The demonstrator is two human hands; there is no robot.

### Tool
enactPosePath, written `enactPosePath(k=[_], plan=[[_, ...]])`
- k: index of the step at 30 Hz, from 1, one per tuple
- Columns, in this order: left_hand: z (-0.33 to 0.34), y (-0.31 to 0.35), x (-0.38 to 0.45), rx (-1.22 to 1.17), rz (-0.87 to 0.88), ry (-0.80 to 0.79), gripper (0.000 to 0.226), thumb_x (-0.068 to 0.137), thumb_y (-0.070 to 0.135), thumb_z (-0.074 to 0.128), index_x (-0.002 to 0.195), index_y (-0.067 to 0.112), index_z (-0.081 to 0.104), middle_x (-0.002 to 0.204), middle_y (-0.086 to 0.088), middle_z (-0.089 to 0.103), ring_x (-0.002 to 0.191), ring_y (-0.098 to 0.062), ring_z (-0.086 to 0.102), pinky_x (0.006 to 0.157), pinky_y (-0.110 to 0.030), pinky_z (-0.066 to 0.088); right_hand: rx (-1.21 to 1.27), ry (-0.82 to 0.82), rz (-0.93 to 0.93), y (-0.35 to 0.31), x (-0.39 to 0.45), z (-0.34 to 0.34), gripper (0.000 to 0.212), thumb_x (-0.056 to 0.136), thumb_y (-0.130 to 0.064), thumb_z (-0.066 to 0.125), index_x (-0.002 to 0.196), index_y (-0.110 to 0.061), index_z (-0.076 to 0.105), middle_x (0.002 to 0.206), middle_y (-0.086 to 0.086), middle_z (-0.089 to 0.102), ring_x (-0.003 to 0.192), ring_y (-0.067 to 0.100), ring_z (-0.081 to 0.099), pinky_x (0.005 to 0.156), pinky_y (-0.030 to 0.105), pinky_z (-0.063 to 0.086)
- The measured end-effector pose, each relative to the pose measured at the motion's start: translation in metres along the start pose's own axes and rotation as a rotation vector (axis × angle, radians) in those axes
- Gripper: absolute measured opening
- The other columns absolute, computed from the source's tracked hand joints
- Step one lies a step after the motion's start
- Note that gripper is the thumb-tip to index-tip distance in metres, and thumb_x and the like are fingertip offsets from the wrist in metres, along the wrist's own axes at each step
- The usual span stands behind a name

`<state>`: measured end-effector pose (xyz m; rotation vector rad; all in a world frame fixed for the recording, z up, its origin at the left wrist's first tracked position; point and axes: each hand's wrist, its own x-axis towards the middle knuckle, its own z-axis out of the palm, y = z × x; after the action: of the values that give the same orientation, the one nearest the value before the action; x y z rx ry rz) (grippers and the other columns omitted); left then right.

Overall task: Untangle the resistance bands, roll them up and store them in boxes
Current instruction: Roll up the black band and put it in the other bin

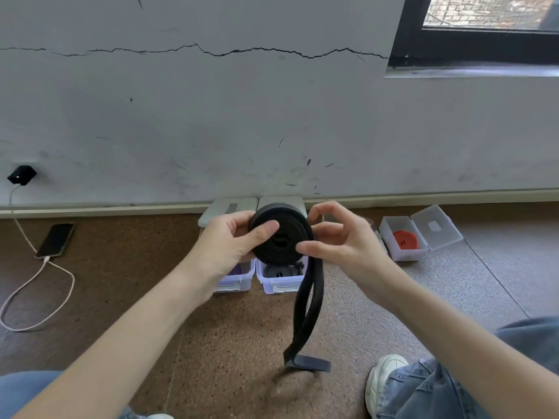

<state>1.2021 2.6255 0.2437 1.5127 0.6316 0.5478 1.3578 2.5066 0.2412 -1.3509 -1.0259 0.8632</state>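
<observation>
I hold the black resistance band point(281, 235) mostly wound into a flat coil, its loose tail hanging to the floor. Behind it stand two clear boxes: one point(236, 278) with a purple band, one point(279, 281) with a grey band. Right, an open box point(403, 240) holds a rolled red band point(405, 239).

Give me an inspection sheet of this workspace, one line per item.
Surface: speckled brown floor; grey strip at right.
Job's things: black resistance band mostly rolled, tail hanging to the floor; open box holds a red roll; two clear boxes behind the hands, one with a purple band, one with a grey band.
Clutter: nothing seen.
Hands: left hand grips the roll; right hand pinches its outer wrap.
Cables: white cable from wall charger to phone.
Surroundings: cracked grey wall, window, jeans, white shoe.
</observation>
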Motion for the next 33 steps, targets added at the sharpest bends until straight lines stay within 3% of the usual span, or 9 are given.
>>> enactPosePath(k=[4, 7, 10, 13, 16, 22, 28, 30, 33], plan=[[-0.007, 0.008, 0.0, 0.349, -0.006, -0.197, 0.025, 0.075, 0.019, 0.075, 0.097, 0.03, 0.069, 0.094, 0.009, 0.074, 0.09, -0.002, 0.068, 0.078, -0.013, 0.051, -0.588, -0.049, -0.175, -0.003, 0.003, -0.008, 0.031, 0.075, -0.006, 0.075, 0.096, -0.025, 0.062, 0.089, -0.006, 0.072, 0.082, 0.01, 0.069, 0.075, 0.021, 0.054], [0.006, 0.003, -0.002, 0.607, 0.068, -0.238, 0.02, 0.078, 0.017, 0.074, 0.093, 0.028, 0.068, 0.09, 0.011, 0.072, 0.086, 0.005, 0.064, 0.074, -0.005, 0.045, -0.824, -0.15, -0.252, 0.003, 0.002, -0.001, 0.033, 0.074, -0.008, 0.076, 0.099, -0.026, 0.062, 0.091, -0.005, 0.072, 0.072, -0.003, 0.063, 0.069, 0.006, 0.047], [0.002, 0.008, -0.001, 0.55, 0.113, -0.18, 0.016, 0.077, 0.018, 0.073, 0.092, 0.024, 0.07, 0.085, 0.007, 0.073, 0.083, 0.0, 0.067, 0.075, -0.009, 0.049, -0.578, -0.08, -0.157, 0.0, 0.005, -0.001, 0.04, 0.072, -0.006, 0.078, 0.088, -0.03, 0.05, 0.089, -0.002, 0.073, 0.071, -0.007, 0.065, 0.071, 0.013, 0.053], [-0.007, 0.019, -0.001, 0.142, 0.064, -0.124, 0.021, 0.069, 0.021, 0.071, 0.09, 0.019, 0.073, 0.085, 0.0, 0.075, 0.08, -0.011, 0.071, 0.066, -0.02, 0.056, -0.138, -0.031, -0.074, -0.008, 0.007, -0.008, 0.032, 0.07, -0.015, 0.078, 0.09, -0.019, 0.053, 0.079, 0.003, 0.074, 0.075, 0.013, 0.071, 0.064, 0.023, 0.055], [-0.01, 0.023, -0.001, -0.123, 0.03, -0.085, 0.021, 0.066, 0.019, 0.069, 0.085, 0.013, 0.074, 0.084, -0.006, 0.075, 0.076, -0.014, 0.072, 0.058, -0.021, 0.055, 0.014, -0.003, -0.066, -0.011, 0.004, -0.009, 0.031, 0.064, -0.028, 0.077, 0.085, -0.015, 0.058, 0.075, 0.006, 0.073, 0.07, 0.016, 0.07, 0.063, 0.02, 0.051], [-0.002, 0.009, 0.0, -0.182, -0.049, -0.035, 0.023, 0.066, 0.019, 0.067, 0.088, 0.012, 0.071, 0.086, -0.006, 0.075, 0.079, -0.015, 0.071, 0.069, -0.025, 0.058, -0.07, -0.014, -0.022, -0.005, 0.003, -0.004, 0.038, 0.068, -0.018, 0.077, 0.095, -0.008, 0.052, 0.082, 0.008, 0.074, 0.076, 0.022, 0.071, 0.068, 0.027, 0.056], [0.001, 0.005, -0.003, 0.339, -0.048, -0.257, 0.023, 0.078, 0.018, 0.072, 0.101, 0.021, 0.067, 0.092, 0.005, 0.074, 0.087, -0.006, 0.069, 0.072, -0.016, 0.054, -0.582, -0.058, -0.123, -0.007, 0.004, -0.007, 0.03, 0.072, -0.01, 0.078, 0.092, -0.026, 0.062, 0.086, -0.004, 0.073, 0.078, 0.008, 0.069, 0.075, 0.021, 0.056], [0.004, 0.004, -0.003, 0.37, -0.02, -0.2, 0.021, 0.08, 0.018, 0.071, 0.1, 0.022, 0.068, 0.09, 0.002, 0.074, 0.086, -0.007, 0.069, 0.072, -0.022, 0.057, -0.521, -0.05, -0.125, -0.005, 0.003, -0.004, 0.031, 0.072, -0.012, 0.078, 0.092, -0.031, 0.064, 0.086, -0.007, 0.072, 0.079, 0.004, 0.069, 0.076, 0.019, 0.055], [-0.001, 0.012, 0.0, 0.121, -0.016, -0.061, 0.022, 0.076, 0.012, 0.07, 0.098, 0.016, 0.068, 0.085, -0.001, 0.075, 0.08, -0.012, 0.071, 0.062, -0.025, 0.058, -0.301, 0.023, -0.134, -0.005, 0.006, -0.008, 0.032, 0.075, -0.006, 0.074, 0.1, -0.024, 0.066, 0.089, -0.002, 0.074, 0.085, 0.009, 0.07, 0.078, 0.022, 0.054]])
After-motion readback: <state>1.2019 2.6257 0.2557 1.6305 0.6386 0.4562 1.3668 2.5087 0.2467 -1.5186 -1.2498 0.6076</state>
